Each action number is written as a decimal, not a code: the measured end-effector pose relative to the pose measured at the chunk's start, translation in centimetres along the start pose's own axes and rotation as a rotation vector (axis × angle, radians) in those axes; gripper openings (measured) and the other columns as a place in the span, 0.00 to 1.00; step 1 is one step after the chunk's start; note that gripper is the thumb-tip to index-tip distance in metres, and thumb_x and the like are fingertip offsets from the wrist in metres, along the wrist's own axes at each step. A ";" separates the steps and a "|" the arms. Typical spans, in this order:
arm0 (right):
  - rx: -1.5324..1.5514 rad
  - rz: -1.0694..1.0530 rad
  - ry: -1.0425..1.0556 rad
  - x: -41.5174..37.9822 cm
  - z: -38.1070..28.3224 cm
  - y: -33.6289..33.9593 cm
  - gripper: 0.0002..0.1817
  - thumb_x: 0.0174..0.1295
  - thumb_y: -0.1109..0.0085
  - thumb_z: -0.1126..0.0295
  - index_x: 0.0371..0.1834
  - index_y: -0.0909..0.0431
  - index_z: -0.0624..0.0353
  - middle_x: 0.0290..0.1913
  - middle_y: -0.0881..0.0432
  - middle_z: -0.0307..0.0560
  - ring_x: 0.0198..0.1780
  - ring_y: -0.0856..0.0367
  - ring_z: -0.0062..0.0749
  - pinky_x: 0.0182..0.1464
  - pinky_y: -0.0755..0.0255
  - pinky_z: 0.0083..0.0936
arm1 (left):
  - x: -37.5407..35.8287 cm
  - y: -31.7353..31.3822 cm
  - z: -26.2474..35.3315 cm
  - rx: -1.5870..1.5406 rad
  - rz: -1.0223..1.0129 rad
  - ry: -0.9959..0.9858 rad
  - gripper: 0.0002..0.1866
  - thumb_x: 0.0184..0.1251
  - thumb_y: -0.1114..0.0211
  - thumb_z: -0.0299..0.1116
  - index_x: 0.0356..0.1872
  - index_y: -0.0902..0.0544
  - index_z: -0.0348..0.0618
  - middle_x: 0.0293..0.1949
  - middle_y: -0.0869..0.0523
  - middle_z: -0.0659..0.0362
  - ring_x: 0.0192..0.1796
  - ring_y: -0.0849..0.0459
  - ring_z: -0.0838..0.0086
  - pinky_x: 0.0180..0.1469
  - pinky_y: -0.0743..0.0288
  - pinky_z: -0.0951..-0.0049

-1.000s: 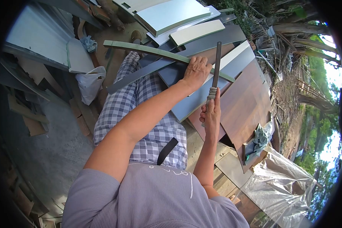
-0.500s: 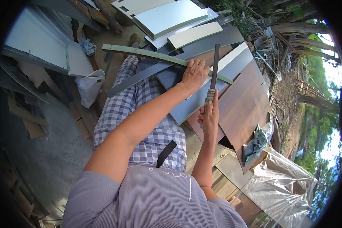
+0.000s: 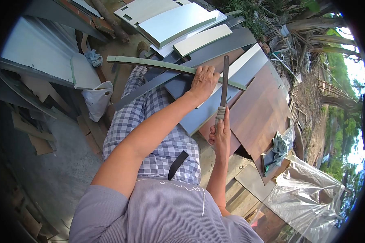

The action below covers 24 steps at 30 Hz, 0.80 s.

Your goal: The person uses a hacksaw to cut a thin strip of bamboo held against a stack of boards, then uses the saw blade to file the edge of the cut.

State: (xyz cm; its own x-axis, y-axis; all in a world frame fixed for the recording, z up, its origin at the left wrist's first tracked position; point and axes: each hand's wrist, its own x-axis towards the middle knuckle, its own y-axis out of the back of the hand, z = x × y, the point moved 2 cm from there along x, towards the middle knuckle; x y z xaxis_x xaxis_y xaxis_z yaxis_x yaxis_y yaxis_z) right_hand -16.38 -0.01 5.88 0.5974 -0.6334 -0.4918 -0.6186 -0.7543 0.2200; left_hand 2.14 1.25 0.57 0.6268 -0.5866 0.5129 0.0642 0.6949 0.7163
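My left hand [image 3: 204,83] is closed over a long, thin green strip [image 3: 154,63] with faint cross marks, which bows slightly and runs from upper left to right. In my right hand [image 3: 220,135] is a long, narrow dark bar-like tool [image 3: 225,79], gripped by its wrapped handle [image 3: 220,114]. The tool points away from me and crosses over the strip's right part in this view, just right of my left hand. Beneath both hands lie a blue-grey board [image 3: 209,112] and a wood-brown board [image 3: 257,109].
White panels [image 3: 176,24] with green edges are piled ahead. A white bag [image 3: 98,100] stands left of my legs, near a large pale panel [image 3: 36,48]. On the right lie a crumpled cloth [image 3: 280,148] and clear plastic sheeting [image 3: 304,190]. Trees stand beyond.
My right hand has drawn the tool back toward my body, so its tip sits lower. My left hand keeps its hold on the strip. The whole view has shifted slightly.
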 end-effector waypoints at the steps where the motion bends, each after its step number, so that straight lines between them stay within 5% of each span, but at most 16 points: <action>1: 0.037 -0.016 0.008 0.7 -0.5 -0.4 0.28 0.78 0.64 0.61 0.79 0.54 0.33 0.25 0.36 0.33 0.18 0.45 0.11 0.19 0.47 0.10 | 0.0 0.0 0.0 0.003 -0.007 0.006 0.05 0.59 0.43 0.27 0.30 0.18 0.46 0.36 0.22 0.56 0.46 0.24 0.66 0.51 0.35 0.66; 24: 0.064 -0.038 0.027 1.9 -0.5 -1.0 0.29 0.78 0.66 0.62 0.79 0.57 0.32 0.25 0.36 0.35 0.18 0.45 0.10 0.18 0.48 0.10 | -0.2 0.1 -0.1 -0.015 -0.010 0.023 0.07 0.58 0.43 0.24 0.35 0.19 0.44 0.37 0.23 0.57 0.46 0.24 0.66 0.51 0.35 0.65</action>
State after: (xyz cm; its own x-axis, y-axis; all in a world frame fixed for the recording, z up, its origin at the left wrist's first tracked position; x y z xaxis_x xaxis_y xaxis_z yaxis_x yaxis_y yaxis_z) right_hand -14.36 -0.60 5.15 0.6344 -0.6095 -0.4755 -0.6260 -0.7659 0.1466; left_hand 2.09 1.45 0.53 0.6438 -0.5842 0.4942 0.0827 0.6952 0.7140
